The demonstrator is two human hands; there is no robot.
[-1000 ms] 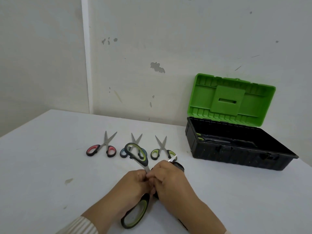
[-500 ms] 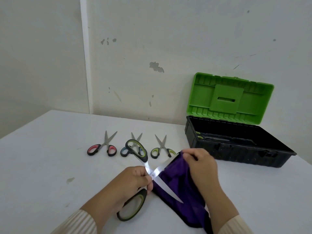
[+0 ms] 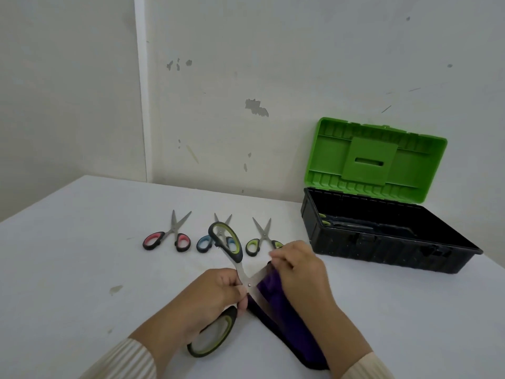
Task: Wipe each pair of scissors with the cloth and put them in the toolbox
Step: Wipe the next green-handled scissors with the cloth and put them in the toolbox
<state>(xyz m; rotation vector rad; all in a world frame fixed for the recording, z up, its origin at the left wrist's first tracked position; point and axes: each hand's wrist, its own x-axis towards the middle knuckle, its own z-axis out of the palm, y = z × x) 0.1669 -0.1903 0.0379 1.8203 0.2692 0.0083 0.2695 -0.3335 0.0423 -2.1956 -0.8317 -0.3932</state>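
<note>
Large black-and-lime scissors point(image 3: 226, 242) are spread wide open over the white table. My left hand point(image 3: 216, 294) pinches them at the pivot. My right hand point(image 3: 297, 266) grips a purple cloth point(image 3: 284, 318) folded around one blade near its tip. Behind them lie three small pairs: red-handled scissors point(image 3: 166, 237), blue-handled scissors point(image 3: 204, 243) partly hidden, and green-handled scissors point(image 3: 257, 240). The black toolbox point(image 3: 382, 250) stands at the right with its green lid point(image 3: 377, 160) raised; a lime-handled pair of scissors point(image 3: 344, 222) lies inside.
The white table point(image 3: 82, 269) meets a grey wall at the back. A small stain point(image 3: 116, 289) marks the table at my left. The toolbox lid leans back toward the wall.
The cloth was bunched under both hands at the pivot a second ago. My right hand has since drawn it outward along the blade and now sits near the tip.
</note>
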